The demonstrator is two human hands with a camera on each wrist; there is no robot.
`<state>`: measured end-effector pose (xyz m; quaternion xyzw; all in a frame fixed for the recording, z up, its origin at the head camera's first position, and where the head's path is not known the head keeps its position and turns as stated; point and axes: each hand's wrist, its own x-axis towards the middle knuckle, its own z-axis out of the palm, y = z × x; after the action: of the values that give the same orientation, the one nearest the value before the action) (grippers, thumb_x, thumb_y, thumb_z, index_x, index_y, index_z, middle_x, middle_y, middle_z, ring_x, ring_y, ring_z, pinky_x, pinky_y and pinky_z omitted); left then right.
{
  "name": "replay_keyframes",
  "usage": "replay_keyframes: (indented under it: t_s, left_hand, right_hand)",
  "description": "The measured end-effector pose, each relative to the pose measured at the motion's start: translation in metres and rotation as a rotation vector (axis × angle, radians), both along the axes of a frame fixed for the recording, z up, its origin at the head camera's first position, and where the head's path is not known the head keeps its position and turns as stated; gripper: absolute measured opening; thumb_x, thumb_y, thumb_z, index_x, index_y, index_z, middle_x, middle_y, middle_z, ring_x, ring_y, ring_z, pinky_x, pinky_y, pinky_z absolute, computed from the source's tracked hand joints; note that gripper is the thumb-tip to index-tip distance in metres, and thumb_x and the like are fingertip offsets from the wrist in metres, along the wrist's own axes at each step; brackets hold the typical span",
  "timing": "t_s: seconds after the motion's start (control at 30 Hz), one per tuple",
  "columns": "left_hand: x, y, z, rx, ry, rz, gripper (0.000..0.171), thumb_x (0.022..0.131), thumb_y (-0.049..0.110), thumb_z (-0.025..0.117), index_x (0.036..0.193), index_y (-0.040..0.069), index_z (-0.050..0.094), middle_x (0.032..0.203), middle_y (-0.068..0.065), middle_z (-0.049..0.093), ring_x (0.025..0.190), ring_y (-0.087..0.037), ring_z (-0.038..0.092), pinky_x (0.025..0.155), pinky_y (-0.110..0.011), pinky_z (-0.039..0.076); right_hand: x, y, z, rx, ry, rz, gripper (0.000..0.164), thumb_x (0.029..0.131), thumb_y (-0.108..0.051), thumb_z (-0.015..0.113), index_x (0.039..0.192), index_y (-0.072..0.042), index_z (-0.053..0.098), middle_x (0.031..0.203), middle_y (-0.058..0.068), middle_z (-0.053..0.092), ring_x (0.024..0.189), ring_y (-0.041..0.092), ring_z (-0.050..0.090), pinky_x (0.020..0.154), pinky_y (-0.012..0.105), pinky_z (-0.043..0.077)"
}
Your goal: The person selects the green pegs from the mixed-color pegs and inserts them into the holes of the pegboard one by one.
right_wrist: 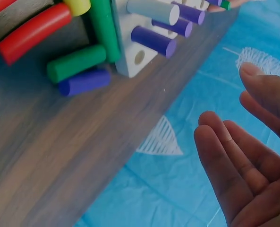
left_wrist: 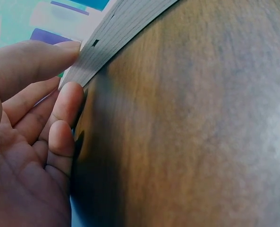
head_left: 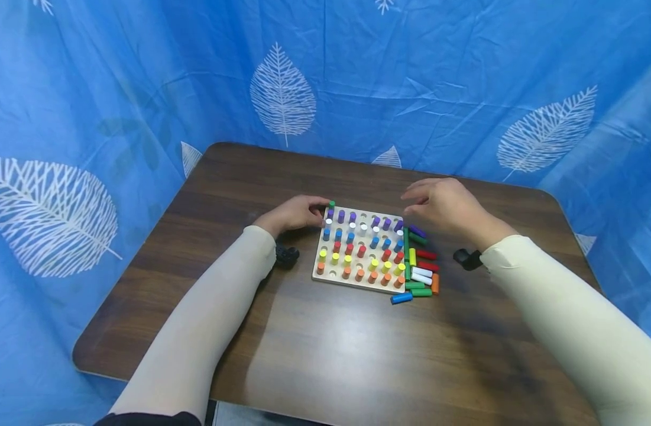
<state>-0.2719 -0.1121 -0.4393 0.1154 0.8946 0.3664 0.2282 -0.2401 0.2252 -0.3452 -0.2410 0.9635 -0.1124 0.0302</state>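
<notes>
A blue curtain (head_left: 368, 83) with white leaves (head_left: 283, 92) hangs round the far side, from 9 o'clock through 12 to 3. Within it spreads the dark wood-grain worktop (head_left: 330, 355). The pale pegboard (head_left: 353, 282) lies flat on that, just off its middle towards 1 o'clock. At the board's 2 o'clock, the right hand (head_left: 446, 204) hangs in the air, its grip spread, thumb well apart from the fingers. At 10 o'clock, the left hand (head_left: 295, 214) has its grip on the board's corner, thumb against the side and fingers curved round. Standing pegs (head_left: 361, 251) run in rows from purple near 12 o'clock through white, blue, red and yellow to orange at 6; a green peg (head_left: 332, 205) stands by the left fingertips. Loose pegs (head_left: 428, 267) in mixed colours lie from 2 to 5 o'clock, beside the board
</notes>
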Motion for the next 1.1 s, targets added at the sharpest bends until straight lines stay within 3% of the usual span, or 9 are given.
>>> replay_keyframes:
  t_s: [0.13, 0.37, 0.87, 1.1]
  left_hand:
    - [0.001, 0.001, -0.001, 0.009, -0.013, 0.003, 0.060, 0.088, 0.030, 0.071, 0.143, 0.030, 0.048, 0.108, -0.002, 0.060, 0.099, -0.022, 0.056, 0.093, -0.040, 0.047]
    - [0.002, 0.001, -0.004, 0.011, -0.024, 0.006, 0.061, 0.088, 0.031, 0.071, 0.144, 0.030, 0.047, 0.109, -0.002, 0.060, 0.099, -0.022, 0.055, 0.093, -0.039, 0.046]
    - [-0.002, 0.002, -0.002, 0.022, -0.013, -0.003, 0.062, 0.088, 0.028, 0.071, 0.145, 0.029, 0.046, 0.109, -0.001, 0.060, 0.099, -0.021, 0.056, 0.092, -0.039, 0.047]
    - [-0.002, 0.001, -0.002, 0.010, -0.004, 0.003, 0.060, 0.089, 0.028, 0.070, 0.144, 0.029, 0.047, 0.109, 0.000, 0.060, 0.100, -0.020, 0.056, 0.091, -0.039, 0.047]
  right_hand:
    - [0.007, 0.012, -0.001, 0.002, 0.013, 0.000, 0.030, 0.087, -0.029, 0.073, 0.116, -0.022, 0.072, 0.126, 0.003, 0.064, 0.105, 0.023, 0.064, 0.086, 0.044, 0.051]
    - [0.020, 0.025, -0.022, 0.019, -0.048, -0.028, 0.026, 0.085, -0.021, 0.076, 0.111, -0.022, 0.075, 0.113, 0.000, 0.067, 0.101, 0.021, 0.062, 0.083, 0.044, 0.053]
    - [0.022, 0.032, -0.040, 0.121, -0.101, 0.008, 0.025, 0.088, -0.023, 0.072, 0.113, -0.020, 0.075, 0.107, 0.002, 0.069, 0.097, 0.023, 0.064, 0.082, 0.047, 0.052]
    - [0.025, 0.031, -0.049, 0.156, -0.074, 0.014, 0.024, 0.087, -0.023, 0.073, 0.111, -0.020, 0.075, 0.104, 0.001, 0.069, 0.095, 0.023, 0.063, 0.084, 0.047, 0.051]
